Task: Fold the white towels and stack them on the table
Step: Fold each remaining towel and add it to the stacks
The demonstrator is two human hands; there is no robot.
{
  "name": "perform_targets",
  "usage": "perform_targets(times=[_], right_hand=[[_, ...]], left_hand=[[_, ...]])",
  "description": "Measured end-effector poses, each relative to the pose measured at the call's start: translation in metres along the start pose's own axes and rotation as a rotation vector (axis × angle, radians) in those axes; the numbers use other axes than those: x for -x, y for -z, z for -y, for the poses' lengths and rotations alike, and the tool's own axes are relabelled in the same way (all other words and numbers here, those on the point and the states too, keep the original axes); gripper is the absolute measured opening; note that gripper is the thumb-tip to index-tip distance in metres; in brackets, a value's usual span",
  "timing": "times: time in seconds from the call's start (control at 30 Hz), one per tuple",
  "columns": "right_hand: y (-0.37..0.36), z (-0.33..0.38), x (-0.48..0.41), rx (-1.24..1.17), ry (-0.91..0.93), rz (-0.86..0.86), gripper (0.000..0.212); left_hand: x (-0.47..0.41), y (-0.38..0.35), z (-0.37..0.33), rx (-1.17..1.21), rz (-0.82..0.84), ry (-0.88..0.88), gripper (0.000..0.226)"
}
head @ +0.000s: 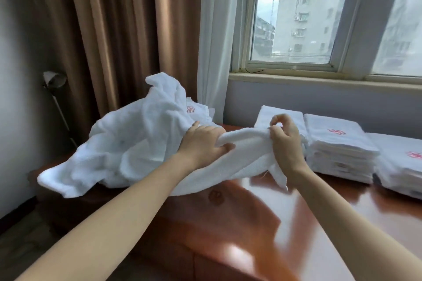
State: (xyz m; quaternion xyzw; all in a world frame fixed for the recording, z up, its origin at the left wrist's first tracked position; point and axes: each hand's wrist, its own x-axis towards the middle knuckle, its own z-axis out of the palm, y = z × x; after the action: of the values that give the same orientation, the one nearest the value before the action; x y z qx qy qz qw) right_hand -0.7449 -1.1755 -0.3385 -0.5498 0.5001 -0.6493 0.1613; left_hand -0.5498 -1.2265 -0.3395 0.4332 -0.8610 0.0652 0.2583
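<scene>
- Towel (246,141) in hand: we hold one white towel just above the tabletop (228,223), strung between both hands, its left end merging into the loose heap (127,150).
- Our left hand (203,143) wraps its fingers round the thick bunched part, likely to steady it beside the heap.
- Our right hand (285,141) pinches an edge with curled fingers; we judge it is hunting a corner to spread the cloth.
- The towel looks like soft terry, rumpled and twisted almost into a rope, with a tail hanging below the right hand.
- Folded stacks (340,150) with red emblems stand at the right, apart from the heap: unfolded left, finished right, we think.
</scene>
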Motion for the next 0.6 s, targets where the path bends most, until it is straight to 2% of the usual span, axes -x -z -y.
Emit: perform_targets(times=[0.07, 0.13, 0.33, 0.4, 0.5, 0.53, 0.6], right_hand=[[0.038, -0.003, 0.006, 0.068, -0.030, -0.078, 0.012], [0.074, -0.006, 0.015, 0.157, -0.048, -0.129, 0.016], [0.163, -0.012, 0.042, 0.542, -0.071, -0.172, 0.016], [0.176, -0.013, 0.046, 0.676, -0.065, -0.071, 0.016], [0.175, -0.015, 0.052, 0.816, -0.211, 0.234, 0.019], [0.171, -0.015, 0.055, 0.814, -0.263, 0.318, 0.019], [0.164, -0.018, 0.059, 0.807, -0.335, 0.439, 0.022]], left_hand=[[-0.004, -0.013, -0.031, 0.062, 0.078, -0.035, 0.036], [-0.008, -0.032, -0.064, 0.104, 0.153, -0.071, 0.038], [-0.012, -0.072, -0.156, 0.264, 0.248, -0.193, 0.039], [-0.012, -0.073, -0.175, 0.323, 0.311, -0.243, 0.043], [-0.013, -0.070, -0.179, 0.300, 0.519, -0.228, 0.066], [-0.014, -0.070, -0.173, 0.272, 0.579, -0.207, 0.065], [-0.015, -0.071, -0.152, 0.185, 0.599, -0.155, 0.051]])
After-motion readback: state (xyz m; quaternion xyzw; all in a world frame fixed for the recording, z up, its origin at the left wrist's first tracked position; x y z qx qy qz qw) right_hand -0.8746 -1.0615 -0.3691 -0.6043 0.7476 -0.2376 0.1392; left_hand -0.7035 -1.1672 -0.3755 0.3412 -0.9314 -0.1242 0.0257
